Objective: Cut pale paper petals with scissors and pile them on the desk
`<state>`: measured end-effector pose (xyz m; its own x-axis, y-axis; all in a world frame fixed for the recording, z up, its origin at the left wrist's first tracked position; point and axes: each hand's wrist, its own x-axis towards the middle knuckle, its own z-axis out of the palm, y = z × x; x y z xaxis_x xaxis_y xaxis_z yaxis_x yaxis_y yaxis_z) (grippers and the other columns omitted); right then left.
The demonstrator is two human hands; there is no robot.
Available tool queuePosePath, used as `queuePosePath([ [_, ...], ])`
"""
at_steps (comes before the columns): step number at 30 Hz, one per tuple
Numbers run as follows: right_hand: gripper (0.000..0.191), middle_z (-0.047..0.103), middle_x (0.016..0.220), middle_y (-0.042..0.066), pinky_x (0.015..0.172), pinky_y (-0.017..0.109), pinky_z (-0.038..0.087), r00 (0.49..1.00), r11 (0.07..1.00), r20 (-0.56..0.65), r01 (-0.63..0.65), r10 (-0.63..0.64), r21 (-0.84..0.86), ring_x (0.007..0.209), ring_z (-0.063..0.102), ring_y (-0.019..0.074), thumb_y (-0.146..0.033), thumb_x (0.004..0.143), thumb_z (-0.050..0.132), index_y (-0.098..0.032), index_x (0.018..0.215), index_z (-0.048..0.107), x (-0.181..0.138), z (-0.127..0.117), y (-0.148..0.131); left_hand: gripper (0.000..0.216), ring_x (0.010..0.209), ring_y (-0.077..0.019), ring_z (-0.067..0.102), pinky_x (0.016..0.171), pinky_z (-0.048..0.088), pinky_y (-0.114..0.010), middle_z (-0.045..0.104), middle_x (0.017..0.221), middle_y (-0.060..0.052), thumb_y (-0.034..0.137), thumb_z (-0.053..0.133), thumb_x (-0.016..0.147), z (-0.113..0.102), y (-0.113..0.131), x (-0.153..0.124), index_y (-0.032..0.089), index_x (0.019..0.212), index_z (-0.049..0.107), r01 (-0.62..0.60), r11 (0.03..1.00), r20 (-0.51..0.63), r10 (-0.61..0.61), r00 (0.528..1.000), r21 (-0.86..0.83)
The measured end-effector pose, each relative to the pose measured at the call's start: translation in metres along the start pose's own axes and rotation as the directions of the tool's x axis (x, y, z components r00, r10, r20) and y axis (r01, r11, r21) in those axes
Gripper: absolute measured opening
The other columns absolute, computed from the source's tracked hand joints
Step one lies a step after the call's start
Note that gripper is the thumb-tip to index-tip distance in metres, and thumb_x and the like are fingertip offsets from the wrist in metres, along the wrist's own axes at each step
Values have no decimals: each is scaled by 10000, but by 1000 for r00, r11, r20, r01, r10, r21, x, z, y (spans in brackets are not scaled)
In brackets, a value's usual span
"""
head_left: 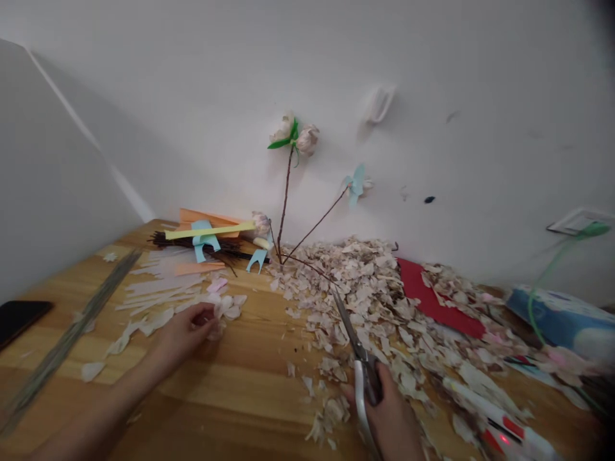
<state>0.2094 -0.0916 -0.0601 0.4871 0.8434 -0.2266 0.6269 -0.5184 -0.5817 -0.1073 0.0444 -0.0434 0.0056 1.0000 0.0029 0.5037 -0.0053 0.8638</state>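
Note:
My right hand [393,416] grips a pair of scissors [353,336] by the handles. Their long blades point up and away, towards a heap of dried pale flakes [355,275]. On the left, my left hand [187,330] is closed in a pinch just above the wooden table. A thin, pale petal [217,330] shows at its fingertips, partly hidden by the fingers. Right beside that hand lies a small cluster of white petals [231,307]. Strips of white paper [158,285] are spread behind it.
Twig stems with papery flowers [307,139] lean against the wall. Dark twigs [168,240] and coloured paper strips [211,229] lie at back left. A glue gun [504,416] with a red light, red paper [435,298] and a blue pack [562,320] are right. Wires [72,339] and a phone [22,320] lie left.

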Motion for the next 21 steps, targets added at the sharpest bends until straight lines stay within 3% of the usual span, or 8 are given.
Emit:
queuePosePath([
  [6, 430, 665, 784, 60, 619, 313, 426, 999, 1000, -35, 25, -25, -5, 719, 627, 266, -572, 684, 452, -234, 948, 425, -1, 6, -1, 272, 703, -238, 639, 612, 468, -306, 695, 790, -31, 337, 592, 649, -17, -5, -1, 224, 887, 663, 0, 995, -29, 3, 1000, 102],
  [12, 529, 671, 875, 112, 647, 329, 429, 995, 999, -97, -4, 0, -35, 771, 624, 293, -614, 667, 440, -208, 1006, 442, -3, 7, -2, 329, 654, -227, 632, 550, 482, -302, 677, 746, -46, 382, 565, 690, -21, -4, -3, 185, 945, 634, -40, 993, -79, 48, 996, 108],
  [17, 418, 639, 719, 48, 582, 312, 383, 985, 997, -169, -21, 32, 70, 677, 593, 271, -623, 660, 439, -256, 859, 444, -5, 9, -7, 282, 754, -196, 638, 655, 514, -299, 670, 895, -62, 326, 496, 767, 11, 7, -15, 186, 988, 603, -179, 980, 48, 175, 983, 86],
  [21, 435, 630, 757, 58, 612, 330, 381, 980, 989, -183, -52, 77, 138, 712, 582, 286, -605, 608, 464, -252, 862, 452, -5, 13, -6, 259, 855, -215, 627, 767, 488, -340, 679, 924, -76, 201, 517, 736, 48, 28, -25, 173, 969, 627, -350, 932, 269, 314, 911, 99],
])
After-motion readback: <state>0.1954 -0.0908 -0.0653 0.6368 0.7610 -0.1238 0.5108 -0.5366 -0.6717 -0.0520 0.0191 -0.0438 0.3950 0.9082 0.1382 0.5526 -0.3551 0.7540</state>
